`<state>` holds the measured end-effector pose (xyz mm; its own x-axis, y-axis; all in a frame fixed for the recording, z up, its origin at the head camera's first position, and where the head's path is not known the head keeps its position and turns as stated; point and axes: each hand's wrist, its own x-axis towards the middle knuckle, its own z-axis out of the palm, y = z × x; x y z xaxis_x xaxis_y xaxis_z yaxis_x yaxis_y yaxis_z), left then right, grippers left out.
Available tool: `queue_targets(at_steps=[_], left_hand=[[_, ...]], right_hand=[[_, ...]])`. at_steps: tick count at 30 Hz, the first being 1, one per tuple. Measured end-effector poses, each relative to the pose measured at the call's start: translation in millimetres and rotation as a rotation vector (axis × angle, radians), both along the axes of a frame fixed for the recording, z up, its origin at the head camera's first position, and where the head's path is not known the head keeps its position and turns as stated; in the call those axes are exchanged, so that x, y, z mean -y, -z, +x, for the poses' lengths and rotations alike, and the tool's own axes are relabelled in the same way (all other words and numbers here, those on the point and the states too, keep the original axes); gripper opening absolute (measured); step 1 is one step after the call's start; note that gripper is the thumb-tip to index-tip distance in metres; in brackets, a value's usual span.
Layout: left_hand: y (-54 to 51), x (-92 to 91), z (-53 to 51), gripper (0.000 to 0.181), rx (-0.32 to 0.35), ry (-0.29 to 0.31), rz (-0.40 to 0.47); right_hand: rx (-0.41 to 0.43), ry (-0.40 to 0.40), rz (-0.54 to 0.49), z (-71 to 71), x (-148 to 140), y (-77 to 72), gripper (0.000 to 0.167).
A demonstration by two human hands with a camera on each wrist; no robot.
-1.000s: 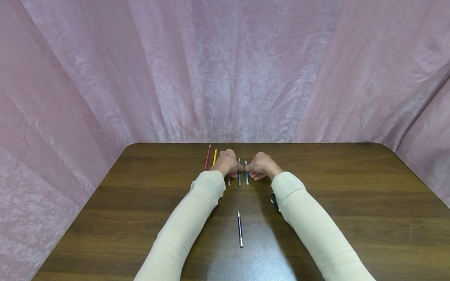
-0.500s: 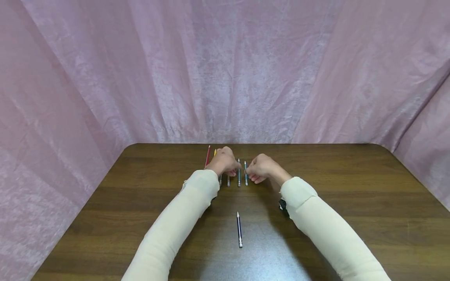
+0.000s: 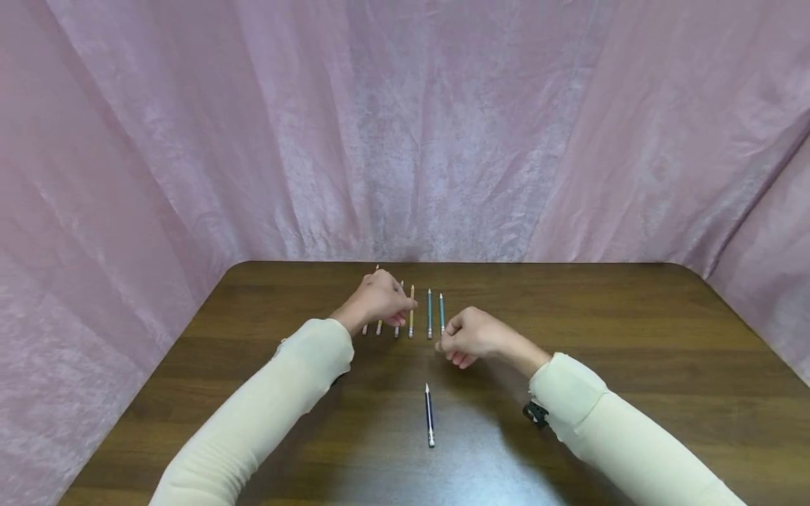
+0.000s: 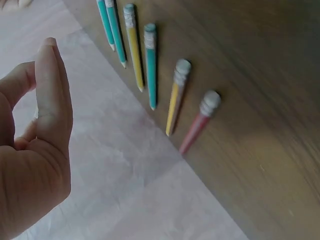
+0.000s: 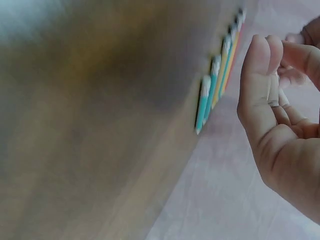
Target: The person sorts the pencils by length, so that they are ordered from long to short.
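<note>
Several pencils lie side by side near the far table edge. From the right come two teal pencils (image 3: 429, 315), a yellow pencil (image 3: 412, 309), another teal pencil (image 4: 151, 70), a second yellow pencil (image 4: 174, 102) and a red pencil (image 4: 196, 129). My left hand (image 3: 380, 299) hovers over the left part of this row, loosely bent and holding nothing, partly covering the pencils there. My right hand (image 3: 474, 337) is just in front of the rightmost teal pencil (image 5: 203, 102), thumb and fingertips together with nothing seen between them. Closer to me lies a dark blue pencil (image 3: 429, 416).
The brown wooden table (image 3: 601, 323) stretches to both sides with rounded far corners. A pink curtain (image 3: 405, 126) hangs behind its far edge.
My left hand has moved left off the middle pencils, uncovering a yellow one. My right hand has drawn back toward me and slightly right. The pencils appear to stay in place.
</note>
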<state>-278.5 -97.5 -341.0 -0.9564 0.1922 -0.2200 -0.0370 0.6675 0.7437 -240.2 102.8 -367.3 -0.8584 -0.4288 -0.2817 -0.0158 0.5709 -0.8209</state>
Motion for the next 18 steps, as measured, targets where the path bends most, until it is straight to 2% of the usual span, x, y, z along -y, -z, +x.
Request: queue_targets(at_steps=[6,12,18], left_hand=[[-5.4,28.9,18.2,0.02,-0.026,-0.037,0.021],[4.7,63.0,38.0,0.021,-0.023,-0.068,0.028],[13.3,86.3,56.6,0.019,-0.034,-0.081,0.021]], right_hand=[[-0.007,-0.033,0.022,26.1,7,-1.8,0.014],[-0.028,-0.1,0.079,44.5,14,5.4,0.018],[-0.021,-0.149,0.131,53.6,16,13.6,0.024]])
